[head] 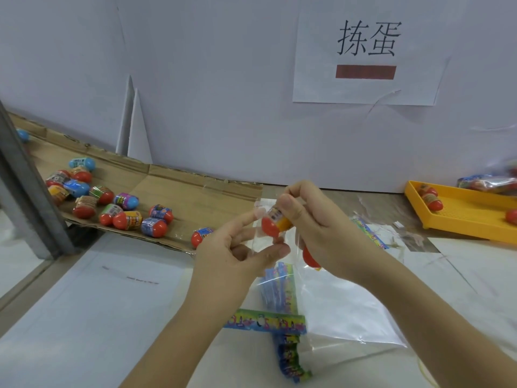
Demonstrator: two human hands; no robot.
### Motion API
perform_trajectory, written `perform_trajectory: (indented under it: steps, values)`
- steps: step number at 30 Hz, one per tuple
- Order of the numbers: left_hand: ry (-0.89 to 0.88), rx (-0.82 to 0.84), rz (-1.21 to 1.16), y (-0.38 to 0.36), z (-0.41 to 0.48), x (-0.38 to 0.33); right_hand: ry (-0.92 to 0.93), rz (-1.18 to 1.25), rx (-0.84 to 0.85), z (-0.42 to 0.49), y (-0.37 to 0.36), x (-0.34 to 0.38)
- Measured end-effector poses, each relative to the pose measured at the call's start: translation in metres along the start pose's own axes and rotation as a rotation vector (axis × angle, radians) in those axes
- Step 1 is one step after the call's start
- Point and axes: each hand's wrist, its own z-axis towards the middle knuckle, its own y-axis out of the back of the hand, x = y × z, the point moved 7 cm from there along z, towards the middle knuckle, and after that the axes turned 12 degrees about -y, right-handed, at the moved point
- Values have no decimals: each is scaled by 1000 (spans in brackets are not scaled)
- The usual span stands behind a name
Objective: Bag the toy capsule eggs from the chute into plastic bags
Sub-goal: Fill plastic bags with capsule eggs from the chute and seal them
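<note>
Capsule egg (275,224), red at one end and yellow at the other, is held above the counter (112,303) in the head view. The right hand (316,228) pinches it in curled fingers (292,208), red end toward the mouth of a small clear plastic bag (260,239). The left hand (229,253) grasps that bag between thumb and fingers, holding it open. I judge the step to be loading. The next move calls for pushing the egg fully in while the left hand keeps the thin film spread.

A second red egg (310,259) shows just under the right palm. Whether it is already bagged or tucked in that hand, I cannot tell.

To the left, the cardboard chute (179,189) carries over a dozen loose eggs (127,219), so much bagging seems to remain. At far right, a yellow tray (470,219) holds a few eggs (432,201) and what look like filled bags (489,183), blurred. Spare bags (279,298) with bright printed headers lie on the counter below the hands, beside a large clear bag (349,303) lying flat.
</note>
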Motion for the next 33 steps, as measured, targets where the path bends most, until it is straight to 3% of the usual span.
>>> perform_trajectory:
  steps: [4,8,11,16,20,24,27,29,31,33]
  values:
    - [-20,-15,21,1,-1,-2,-2,26,-149,-1,11,1]
    - [-66,-40,5,3,-2,-6,-10,-242,-266,-3,15,1]
    - [-92,-49,-20,3,-1,-7,-33,-306,-264,-3,12,0]
    - [-135,5,21,-1,-1,-10,-97,-141,-155,-1,7,-5]
    - [-114,3,-79,-5,-2,-9,7,-386,-225,-4,3,0]
    - [-58,-96,-219,1,1,-5,35,-412,-211,-7,4,7]
    - [-31,-143,-286,6,3,-2,37,-167,-302,-9,19,14]
    - [-37,-130,-262,4,3,-3,-38,280,-411,-9,39,9]
    - [-40,-102,-221,1,1,-1,-293,768,-329,-5,44,-10]
    - [-35,-86,-192,-3,-1,2,-549,1080,-136,-7,36,-22]
